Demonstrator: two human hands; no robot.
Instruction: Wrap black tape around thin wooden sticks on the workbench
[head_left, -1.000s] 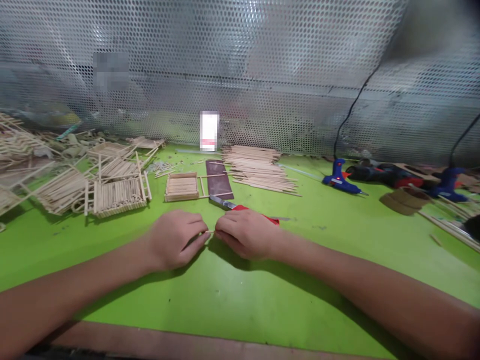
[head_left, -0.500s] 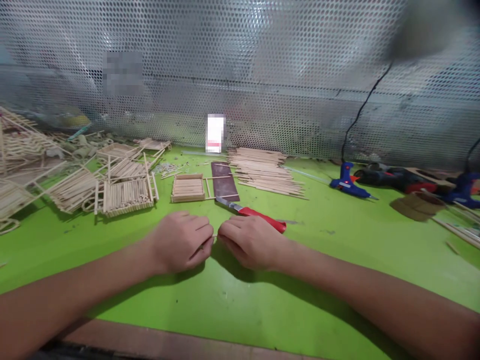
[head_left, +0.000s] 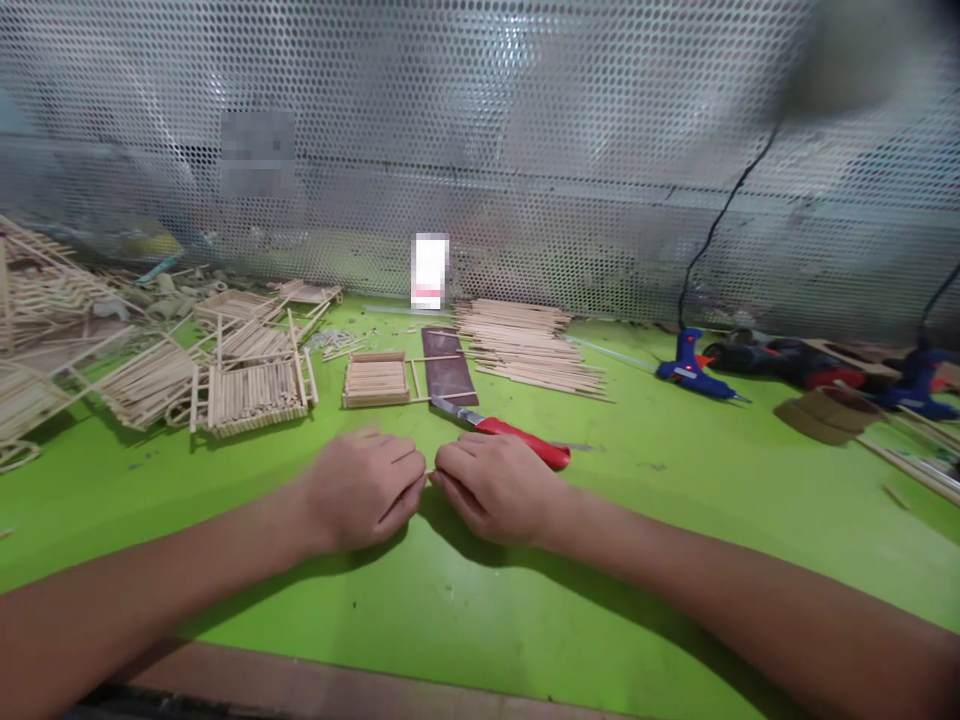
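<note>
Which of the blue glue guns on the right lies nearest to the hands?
The glue gun just right of the loose stick pile, with its nozzle pointing right. The other blue one lies much farther right, near the picture's edge.

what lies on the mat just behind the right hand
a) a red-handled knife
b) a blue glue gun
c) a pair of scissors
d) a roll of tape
a: the knife, with its red handle and bare blade, lies on the green mat right behind the right hand; the glue gun sits far off to the right.
</note>
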